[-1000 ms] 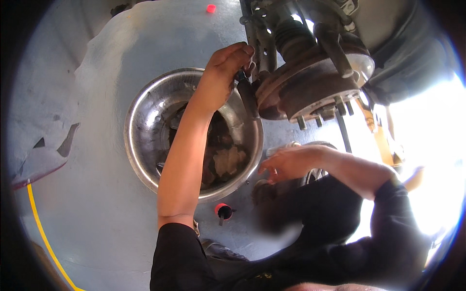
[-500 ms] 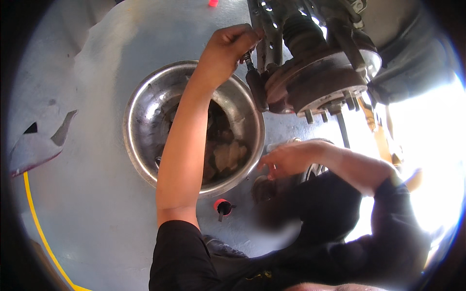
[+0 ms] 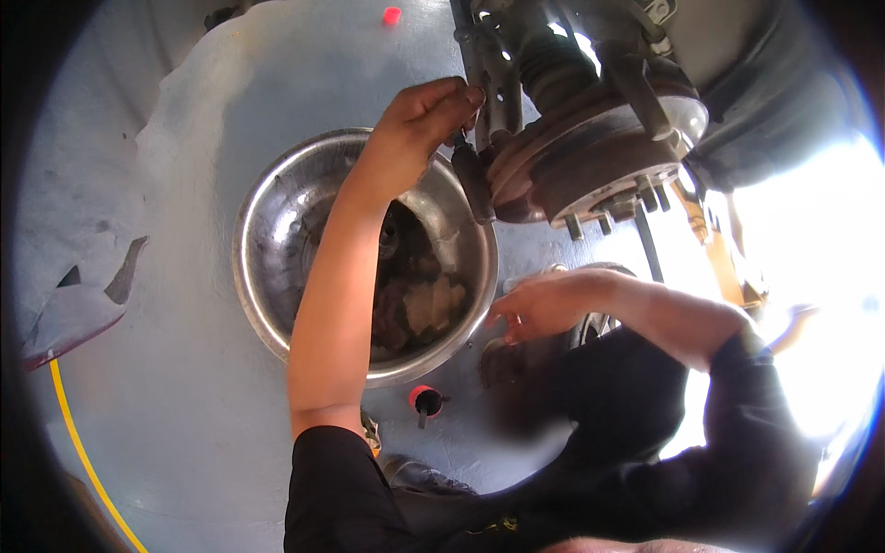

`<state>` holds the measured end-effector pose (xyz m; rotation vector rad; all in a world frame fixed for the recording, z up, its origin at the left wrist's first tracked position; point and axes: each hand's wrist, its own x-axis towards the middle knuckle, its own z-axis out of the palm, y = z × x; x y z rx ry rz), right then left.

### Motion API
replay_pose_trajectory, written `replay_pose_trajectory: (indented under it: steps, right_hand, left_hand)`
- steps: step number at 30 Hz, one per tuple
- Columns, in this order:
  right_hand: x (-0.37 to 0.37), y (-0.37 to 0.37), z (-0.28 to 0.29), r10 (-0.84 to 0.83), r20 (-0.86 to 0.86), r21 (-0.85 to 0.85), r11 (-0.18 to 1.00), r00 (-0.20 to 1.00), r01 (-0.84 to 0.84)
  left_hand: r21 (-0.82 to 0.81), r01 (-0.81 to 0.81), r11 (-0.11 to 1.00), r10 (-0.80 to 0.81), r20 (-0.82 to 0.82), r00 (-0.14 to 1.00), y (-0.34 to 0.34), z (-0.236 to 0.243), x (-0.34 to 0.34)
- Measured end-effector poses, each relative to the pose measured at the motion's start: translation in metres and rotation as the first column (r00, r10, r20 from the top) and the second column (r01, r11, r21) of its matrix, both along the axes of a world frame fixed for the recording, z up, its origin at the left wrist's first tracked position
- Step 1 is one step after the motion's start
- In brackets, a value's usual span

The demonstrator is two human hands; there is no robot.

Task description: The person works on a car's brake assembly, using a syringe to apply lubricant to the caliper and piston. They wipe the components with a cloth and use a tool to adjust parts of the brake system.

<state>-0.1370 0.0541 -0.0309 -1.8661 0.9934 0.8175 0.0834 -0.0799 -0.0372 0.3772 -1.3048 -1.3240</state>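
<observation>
My left hand (image 3: 419, 124) is raised beside a hub and brake disc (image 3: 599, 157), its fingers closed at the upper end of a dark part with a thick cylindrical lower end (image 3: 472, 184). What exactly the fingers grip is hidden. Bare wheel studs (image 3: 654, 194) stick out of the hub. Below my left forearm stands a wide steel bowl (image 3: 263, 207) with dark liquid and a soaked pale rag or paper (image 3: 433, 306) in it. My right hand (image 3: 544, 304) hangs near my knee, right of the bowl, fingers loosely bent and apart, nothing visible in them.
A red-rimmed cup (image 3: 426, 400) with a dark object in it stands on the grey floor (image 3: 203, 387) below the bowl. A small red cap (image 3: 392, 17) lies beyond. A spring with its boot (image 3: 558, 64) rises above the disc. A yellow line (image 3: 78, 442) runs at left.
My left hand has come slightly nearer and to the left, still at the dark part. The view has shifted a little. My right hand has stayed about where it was.
</observation>
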Motion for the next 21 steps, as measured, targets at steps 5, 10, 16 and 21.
replay_pose_trajectory:
  steps: [5, 10, 16, 21]
  right_hand:
    - [0.003, 0.0, -0.001, -0.031, -0.031, 0.023, 0.999, 0.999, 0.031]
    - [0.003, -0.001, -0.006, -0.006, -0.019, 0.014, 1.0, 1.0, 0.006]
    - [-0.009, 0.004, -0.005, 0.014, 0.034, -0.081, 0.997, 0.999, -0.012]
    - [-0.008, 0.004, -0.005, -0.013, 0.025, -0.049, 0.999, 1.0, 0.014]
  left_hand:
    - [-0.055, -0.08, 0.995, 0.077, -0.043, 0.996, -0.012, -0.014, -0.01]
    - [0.132, -0.006, 0.991, 0.03, -0.177, 0.984, -0.039, -0.023, -0.014]
    - [-0.012, -0.098, 0.995, 0.098, -0.007, 0.995, -0.006, -0.014, -0.015]
    - [-0.155, -0.157, 0.975, 0.138, -0.126, 0.982, -0.013, -0.03, -0.022]
